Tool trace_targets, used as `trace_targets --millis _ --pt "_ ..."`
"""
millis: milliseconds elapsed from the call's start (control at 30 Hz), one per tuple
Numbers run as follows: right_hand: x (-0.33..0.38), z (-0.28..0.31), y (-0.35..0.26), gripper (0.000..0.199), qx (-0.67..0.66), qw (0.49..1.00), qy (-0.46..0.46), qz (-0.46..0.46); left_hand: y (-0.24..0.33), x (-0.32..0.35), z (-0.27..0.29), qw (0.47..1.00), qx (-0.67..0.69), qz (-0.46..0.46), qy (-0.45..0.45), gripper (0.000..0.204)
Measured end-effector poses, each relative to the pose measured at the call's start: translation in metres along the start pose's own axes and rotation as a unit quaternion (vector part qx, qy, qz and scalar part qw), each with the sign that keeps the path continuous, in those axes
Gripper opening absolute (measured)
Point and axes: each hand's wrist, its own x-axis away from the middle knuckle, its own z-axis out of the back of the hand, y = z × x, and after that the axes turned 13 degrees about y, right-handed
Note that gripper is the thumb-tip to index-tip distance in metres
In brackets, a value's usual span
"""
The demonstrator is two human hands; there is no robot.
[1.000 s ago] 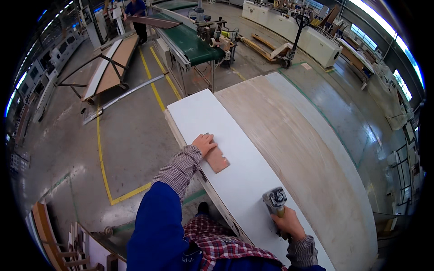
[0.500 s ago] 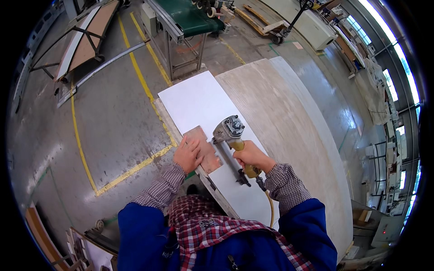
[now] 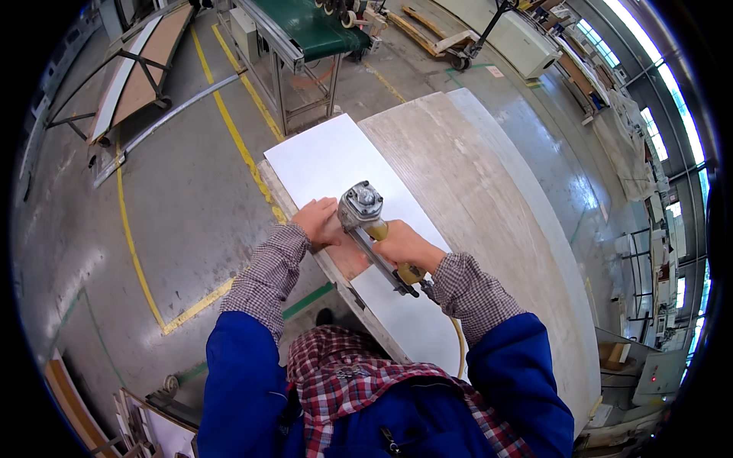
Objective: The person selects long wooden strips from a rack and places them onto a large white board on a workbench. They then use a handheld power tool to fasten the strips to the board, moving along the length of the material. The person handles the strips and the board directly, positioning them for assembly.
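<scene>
My right hand (image 3: 405, 246) is wrapped round the yellowish grip of an air nail gun (image 3: 362, 203) with a grey metal head. Its long magazine slants down toward me, and a yellow air hose (image 3: 460, 340) trails from the grip. The head sits over a brown wooden block (image 3: 350, 258), hiding part of it; contact cannot be made out. My left hand (image 3: 317, 220) rests on the block's far part near the panel's left edge, fingers stretched toward the gun head and their tips partly hidden. Beneath the block lies a narrow white panel (image 3: 324, 159).
A wide wood-grain board (image 3: 466, 183) extends right of the white panel. Beyond stands a green conveyor (image 3: 317, 30) on a metal frame. A pallet jack (image 3: 477, 46) is at the far right. Yellow lines (image 3: 229, 126) mark the floor on the left, near a rack with long boards (image 3: 145, 69).
The nail gun has moved left and slightly away from me, from beside the block to over it. My left hand has slid toward the block's far end.
</scene>
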Motion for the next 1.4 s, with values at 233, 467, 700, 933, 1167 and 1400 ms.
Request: trace_targets --millis 233,467,700,933,1167,1400 --pt "0.055 0.005 0.056 0.014 0.001 1.000 -0.005 -0.002 0.051 0.031 -0.041 0.999 0.016 -0.034 0.014 0.088" --pt "0.129 0.018 0.102 0.010 0.000 1.000 -0.014 -0.022 0.120 0.059 -0.076 0.998 0.007 -0.061 -0.010 0.089" --pt "0.196 0.022 0.171 0.015 0.031 0.999 -0.007 -0.016 0.200 0.094 -0.109 0.997 -0.020 -0.054 -0.047 0.091" --pt "0.279 0.032 0.225 0.015 -0.001 1.000 0.005 -0.028 0.278 0.128 -0.144 0.996 -0.007 -0.063 -0.066 0.090" --pt "0.349 0.035 0.283 0.017 0.020 0.999 0.038 -0.020 0.349 0.162 -0.182 0.994 -0.002 -0.084 -0.068 0.086" --pt "0.421 0.043 0.343 0.025 0.028 0.997 0.055 -0.039 0.419 0.196 -0.229 0.994 0.040 -0.089 -0.049 0.081"
